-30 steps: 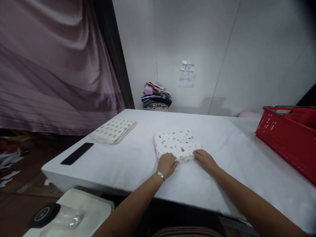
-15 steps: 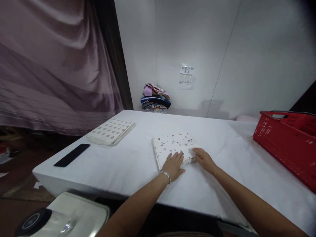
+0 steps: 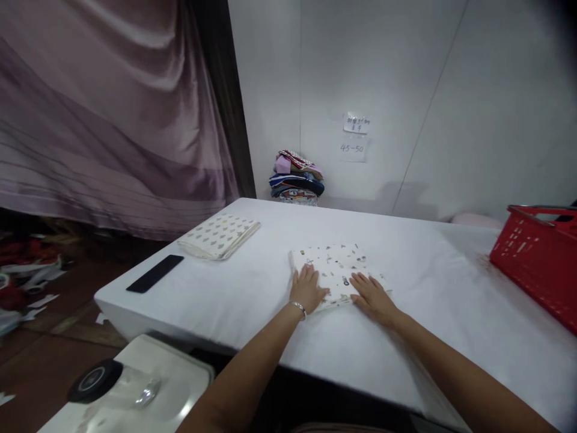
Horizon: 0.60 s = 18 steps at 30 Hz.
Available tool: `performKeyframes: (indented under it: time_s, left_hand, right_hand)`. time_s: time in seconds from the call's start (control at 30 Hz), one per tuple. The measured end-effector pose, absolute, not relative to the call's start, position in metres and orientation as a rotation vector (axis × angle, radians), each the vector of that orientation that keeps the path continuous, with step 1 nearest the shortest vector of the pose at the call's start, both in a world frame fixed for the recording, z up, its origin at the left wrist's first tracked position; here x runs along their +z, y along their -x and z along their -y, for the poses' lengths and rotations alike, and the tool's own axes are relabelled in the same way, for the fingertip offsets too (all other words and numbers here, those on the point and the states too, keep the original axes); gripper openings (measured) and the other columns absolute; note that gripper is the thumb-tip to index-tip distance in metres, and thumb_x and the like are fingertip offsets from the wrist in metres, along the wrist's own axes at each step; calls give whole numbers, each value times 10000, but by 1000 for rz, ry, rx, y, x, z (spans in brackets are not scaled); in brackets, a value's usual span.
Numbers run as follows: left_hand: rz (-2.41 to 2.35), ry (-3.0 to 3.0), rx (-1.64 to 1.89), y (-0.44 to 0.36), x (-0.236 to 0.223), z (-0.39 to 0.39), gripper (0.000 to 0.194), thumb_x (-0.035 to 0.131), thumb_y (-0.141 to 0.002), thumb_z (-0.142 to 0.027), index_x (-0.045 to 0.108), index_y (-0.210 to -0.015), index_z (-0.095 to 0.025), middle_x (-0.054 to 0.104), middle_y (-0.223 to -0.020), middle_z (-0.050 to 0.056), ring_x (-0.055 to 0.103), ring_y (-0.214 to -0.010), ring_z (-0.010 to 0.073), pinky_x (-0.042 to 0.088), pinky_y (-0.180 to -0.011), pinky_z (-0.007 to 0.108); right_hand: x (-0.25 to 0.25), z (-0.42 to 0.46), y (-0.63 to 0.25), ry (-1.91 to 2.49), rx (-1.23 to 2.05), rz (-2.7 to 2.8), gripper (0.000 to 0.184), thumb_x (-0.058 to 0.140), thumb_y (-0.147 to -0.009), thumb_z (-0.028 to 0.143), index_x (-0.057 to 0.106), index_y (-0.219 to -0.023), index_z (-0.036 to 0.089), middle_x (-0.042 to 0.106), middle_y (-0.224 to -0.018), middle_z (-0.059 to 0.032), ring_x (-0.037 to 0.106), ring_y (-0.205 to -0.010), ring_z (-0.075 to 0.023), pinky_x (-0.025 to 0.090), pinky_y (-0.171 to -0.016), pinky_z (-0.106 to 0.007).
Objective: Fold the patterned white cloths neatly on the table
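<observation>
While both palms lie on it, the folded cloth with the small scattered print (image 3: 336, 264) sits near the middle of the bench (image 3: 238, 300), somewhat toward its near side; the left hand (image 3: 308, 290) rests flat over its near left corner, fingers a little spread, and the right hand (image 3: 372, 296) lies over the near right part, fingers extended close together; neither hand is closed round anything, though from where I stand I cannot tell how hard they press.

I would judge the cloth light, soft and limp, with nothing fragile about it; its layers show along the near edge and look loose enough to slide over one another, so a one-sided pinch could skew the fold; better to take it by the left and right sides, fingers under all the layers and thumbs on top, or to slip a flat palm beneath.

Farther left on the bench lies another folded cloth, patterned with grey shapes (image 3: 216, 236), well apart from the hands; nearer than that is a flat dark strip (image 3: 155, 273); at the far right stands a red basket (image 3: 534, 264), its contents hidden from me.
</observation>
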State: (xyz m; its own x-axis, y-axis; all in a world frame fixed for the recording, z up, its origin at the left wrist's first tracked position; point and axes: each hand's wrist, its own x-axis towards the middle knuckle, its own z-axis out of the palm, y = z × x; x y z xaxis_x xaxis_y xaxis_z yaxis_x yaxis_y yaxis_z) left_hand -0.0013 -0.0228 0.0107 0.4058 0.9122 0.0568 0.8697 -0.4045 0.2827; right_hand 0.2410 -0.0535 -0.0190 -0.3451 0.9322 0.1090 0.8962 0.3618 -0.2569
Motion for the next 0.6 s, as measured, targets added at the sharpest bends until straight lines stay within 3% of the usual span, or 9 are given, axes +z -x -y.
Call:
performKeyframes:
  time_s: [0.1, 0.23, 0.33, 0.6]
  left_hand:
    - [-1636, -2411, 260, 10, 0, 20, 682, 299, -860, -589, 345, -1400, -175, 191, -1523, 66, 59, -1414, 234, 45, -1145, 465]
    - [-1644, -2429, 276, 10, -6, 23, 691, 274, -862, -586, 338, -1407, -165, 187, -1524, 57, 47, -1415, 225, 30, -1147, 461]
    - [-1642, -2433, 279, 9, -5, 24, 688, 251, -865, -585, 331, -1411, -175, 190, -1524, 46, 47, -1415, 225, 33, -1146, 470]
    - [-1653, -2421, 278, 11, -4, 25, 681, 227, -866, -599, 316, -1416, -208, 170, -1529, 18, 30, -1416, 223, 44, -1135, 517]
  right_hand:
    - [-10, 40, -244, 1698, 369, 2324, 547, 246, -941, 506, 369, -1400, 234, 298, -1474, -49, 196, -1376, -221, 149, -1117, -453]
    - [-5, 16, -257, 1939, 273, 2141, 579, 279, -928, 504, 309, -1426, 210, 239, -1499, -66, 134, -1389, -248, 133, -1111, -487]
    - [-13, 6, -270, 2087, 320, 2070, 624, 312, -911, 508, 275, -1438, 174, 190, -1512, -85, 144, -1386, -261, 185, -1103, -464]
    - [-34, 5, -281, 1989, 331, 2037, 653, 342, -883, 539, 336, -1413, 158, 225, -1502, -80, 178, -1380, -244, 200, -1118, -391]
